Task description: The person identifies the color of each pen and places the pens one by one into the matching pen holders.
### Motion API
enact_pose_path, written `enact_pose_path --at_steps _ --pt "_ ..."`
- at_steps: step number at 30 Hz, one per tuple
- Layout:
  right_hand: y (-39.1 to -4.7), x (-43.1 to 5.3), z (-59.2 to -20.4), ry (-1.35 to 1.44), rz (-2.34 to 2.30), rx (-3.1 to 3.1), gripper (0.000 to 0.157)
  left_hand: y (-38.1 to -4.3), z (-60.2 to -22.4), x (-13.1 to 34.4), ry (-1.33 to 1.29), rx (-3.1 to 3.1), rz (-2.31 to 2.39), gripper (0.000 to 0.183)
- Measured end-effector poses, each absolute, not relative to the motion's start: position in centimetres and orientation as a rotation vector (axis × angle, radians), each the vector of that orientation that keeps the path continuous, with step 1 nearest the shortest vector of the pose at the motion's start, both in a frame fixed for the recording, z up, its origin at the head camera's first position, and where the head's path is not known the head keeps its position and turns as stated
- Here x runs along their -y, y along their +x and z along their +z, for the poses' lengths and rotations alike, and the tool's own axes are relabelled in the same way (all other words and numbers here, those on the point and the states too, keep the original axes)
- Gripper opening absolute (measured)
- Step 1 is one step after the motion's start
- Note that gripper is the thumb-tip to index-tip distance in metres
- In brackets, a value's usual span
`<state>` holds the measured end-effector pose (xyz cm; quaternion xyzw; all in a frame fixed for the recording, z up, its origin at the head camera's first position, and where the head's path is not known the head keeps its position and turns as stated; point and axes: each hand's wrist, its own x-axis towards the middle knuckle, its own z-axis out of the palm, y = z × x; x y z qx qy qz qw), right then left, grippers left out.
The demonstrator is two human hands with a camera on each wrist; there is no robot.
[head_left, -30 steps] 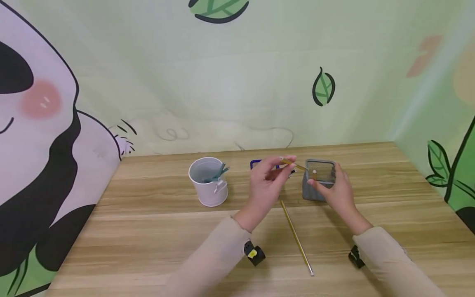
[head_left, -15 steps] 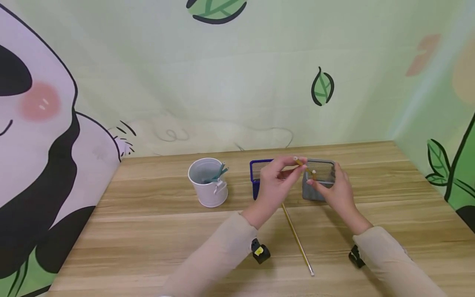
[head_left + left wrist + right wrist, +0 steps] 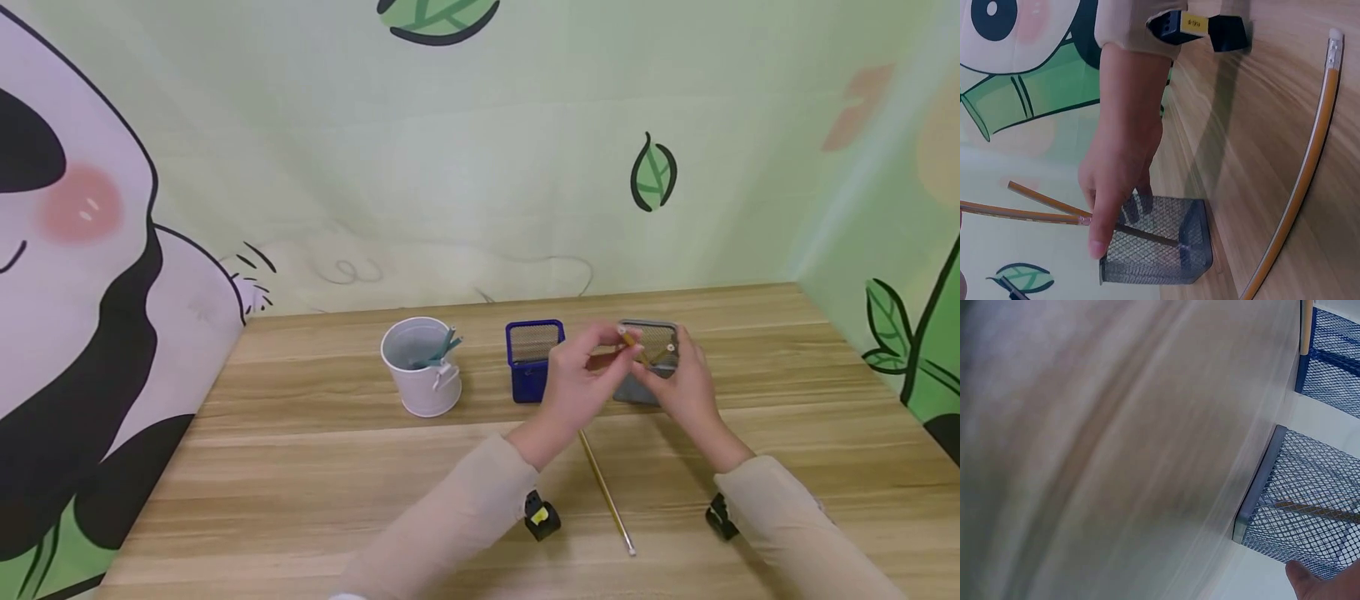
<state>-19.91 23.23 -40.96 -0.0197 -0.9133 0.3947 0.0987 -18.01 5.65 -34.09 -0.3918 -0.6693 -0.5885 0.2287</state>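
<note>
My left hand (image 3: 577, 379) pinches a yellow pencil (image 3: 632, 340) over the mouth of a grey mesh pen holder (image 3: 636, 392). My right hand (image 3: 688, 396) grips that holder by its side, thumb at the near rim. Another pencil (image 3: 1150, 236) leans inside the holder, its upper end sticking out past the rim in the left wrist view. There, the held pencil (image 3: 1022, 214) has its metal-banded end close to my right thumb. A third pencil (image 3: 606, 492) lies on the table below my left hand. In the right wrist view my right thumb (image 3: 1310, 581) touches the mesh.
A blue mesh pen holder (image 3: 529, 383) stands left of the grey one. Farther left is a white bucket (image 3: 427, 393) with several teal pencils (image 3: 444, 348) leaning in it. The wooden table (image 3: 300, 483) meets a printed backdrop (image 3: 480, 208) behind.
My left hand has moved right with its pencil, from beside the grey holder to over it, uncovering the blue holder. The pencil inside now leans to the right. My right hand stays put.
</note>
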Motion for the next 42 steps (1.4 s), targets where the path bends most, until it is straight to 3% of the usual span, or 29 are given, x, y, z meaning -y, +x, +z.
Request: enact_pose_path --at_steps 20,42 --pt "-20.1 -23.4 -41.6 -0.045 1.198 2.626 0.081 -17.6 -36.0 -7.0 -1.086 1.925 -1.456 0.01" --pt "-19.9 -23.4 -41.2 -0.036 1.224 2.641 0.083 -18.0 -37.7 -7.6 -0.992 2.085 -1.48 0.013"
